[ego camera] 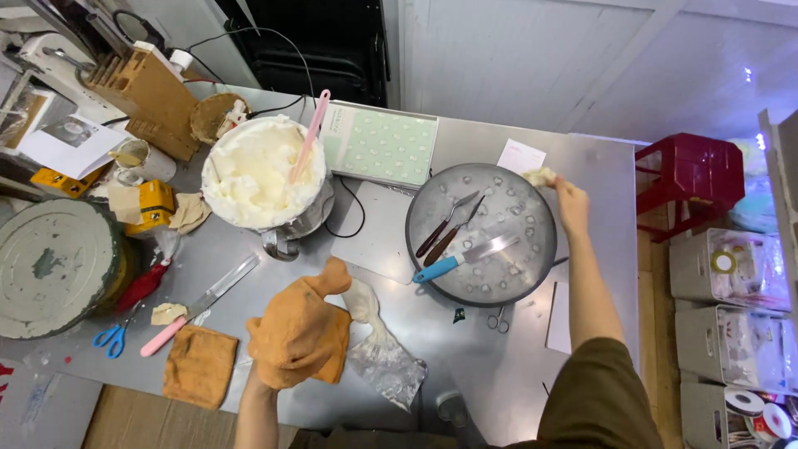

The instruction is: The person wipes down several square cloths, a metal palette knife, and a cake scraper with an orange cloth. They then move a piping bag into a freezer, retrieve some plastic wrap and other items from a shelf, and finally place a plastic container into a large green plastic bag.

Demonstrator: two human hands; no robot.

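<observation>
left hand [298, 333] wrapped in orange cloth [312, 309], closed around piping bag [378, 345]; right hand [570, 204] pinching cream-smeared rag [540, 176]

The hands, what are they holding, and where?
The left hand, wrapped in an orange cloth, grips a piping bag near its top. The right hand pinches a pale wad with its fingers.
</observation>
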